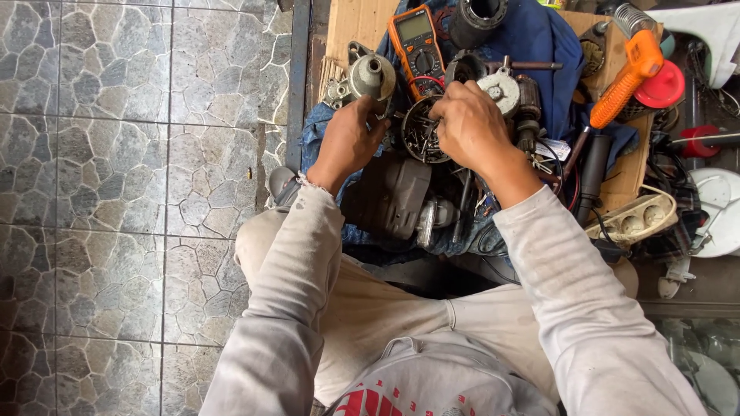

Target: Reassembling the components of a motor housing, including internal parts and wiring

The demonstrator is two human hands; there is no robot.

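Note:
I look down at my lap and a cluttered work spot on blue cloth (pixel 539 38). My left hand (pixel 351 139) has its fingers curled at the edge of a round dark dish of screws and small metal bits (pixel 420 135); what it grips is hidden. My right hand (pixel 466 127) reaches over the same dish, fingers bent down into the parts beside a grey motor piece (pixel 501 88). A metal housing with a round hub (pixel 370 77) lies just above my left hand. A dark power tool body (pixel 393 196) rests below the hands.
An orange multimeter (pixel 416 42) lies at the top, an orange-handled tool (pixel 628 77) and a red cap (pixel 661 85) to the right. A beige power strip (pixel 636 219) sits at lower right. Stone-pattern floor tiles (pixel 116 192) fill the left side.

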